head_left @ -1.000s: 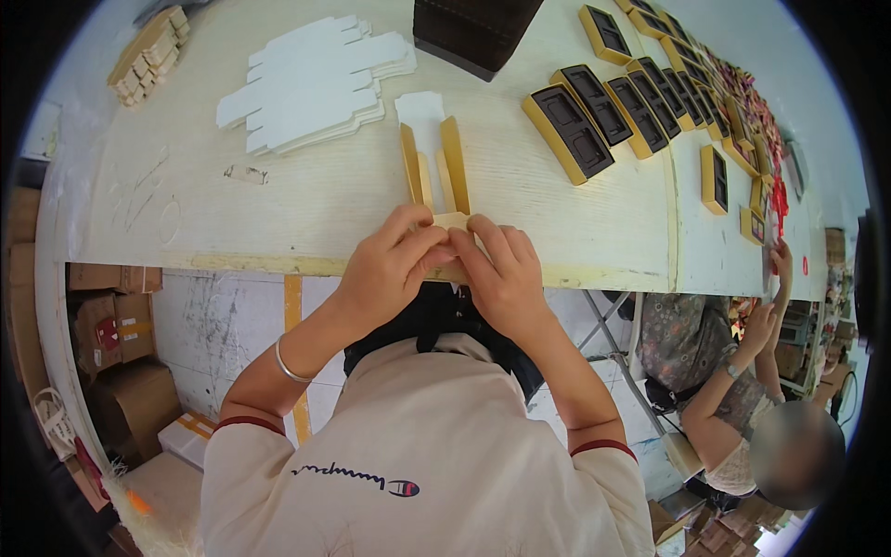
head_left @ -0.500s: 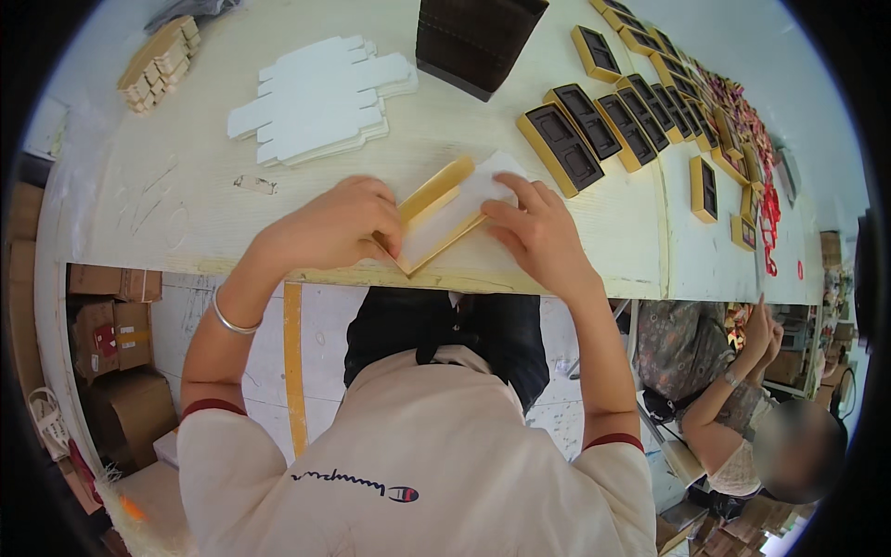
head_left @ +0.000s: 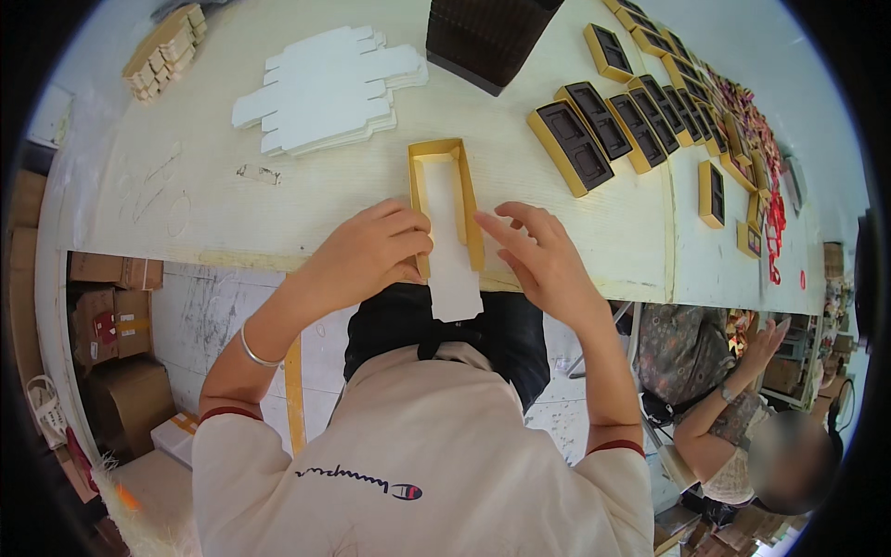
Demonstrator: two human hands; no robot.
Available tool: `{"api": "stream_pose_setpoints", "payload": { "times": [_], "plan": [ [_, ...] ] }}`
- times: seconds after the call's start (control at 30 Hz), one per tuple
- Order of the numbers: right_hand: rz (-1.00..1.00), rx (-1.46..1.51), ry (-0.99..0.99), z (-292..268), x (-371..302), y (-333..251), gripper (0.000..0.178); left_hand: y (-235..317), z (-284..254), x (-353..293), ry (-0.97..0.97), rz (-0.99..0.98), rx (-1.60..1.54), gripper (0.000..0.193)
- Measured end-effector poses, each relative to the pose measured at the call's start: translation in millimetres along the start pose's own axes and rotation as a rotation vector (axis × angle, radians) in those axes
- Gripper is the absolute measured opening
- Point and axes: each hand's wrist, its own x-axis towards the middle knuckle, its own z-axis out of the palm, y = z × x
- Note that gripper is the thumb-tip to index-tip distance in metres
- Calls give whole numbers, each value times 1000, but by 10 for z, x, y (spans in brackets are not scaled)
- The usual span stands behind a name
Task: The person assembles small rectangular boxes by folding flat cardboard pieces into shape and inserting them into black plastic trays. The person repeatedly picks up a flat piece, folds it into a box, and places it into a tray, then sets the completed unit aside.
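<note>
A partly folded cardboard box (head_left: 436, 148), gold outside and white inside, lies in front of me at the table's edge. Its far end and both long sides stand up, while the near end lies flat as a white flap that juts past the edge. My left hand (head_left: 371, 249) grips the left side near its front corner, thumb low and fingers curled over it. Beside the right side, my right hand (head_left: 549, 255) has its fingers apart, the index fingertip at or very near the wall; I cannot tell whether it touches.
Flat white box blanks (head_left: 325, 93) are stacked beyond my left hand. A tall stack of black trays (head_left: 490, 42) stands at the back. Several gold boxes with black inserts (head_left: 574, 148) fill the right side. A co-worker's hand (head_left: 763, 345) shows at far right.
The box has turned from slanting to pointing straight away from me, its far end now upright and its near flap toward me. My right hand has come off its inside.
</note>
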Motion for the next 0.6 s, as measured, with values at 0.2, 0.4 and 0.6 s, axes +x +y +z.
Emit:
{"api": "stream_pose_setpoints", "payload": {
  "times": [0.2, 0.4, 0.6],
  "plan": [
    [-163, 125, -121, 155, 83, 168, 27, -131, 3, 41, -35, -11, -120, 28],
    [-107, 141, 1, 407, 145, 77, 17, 27, 232, 130, 139, -145, -69, 28],
    [227, 396, -48, 360, 34, -80, 34, 17, 363, 103, 214, -118, -96, 13]
  ]
}}
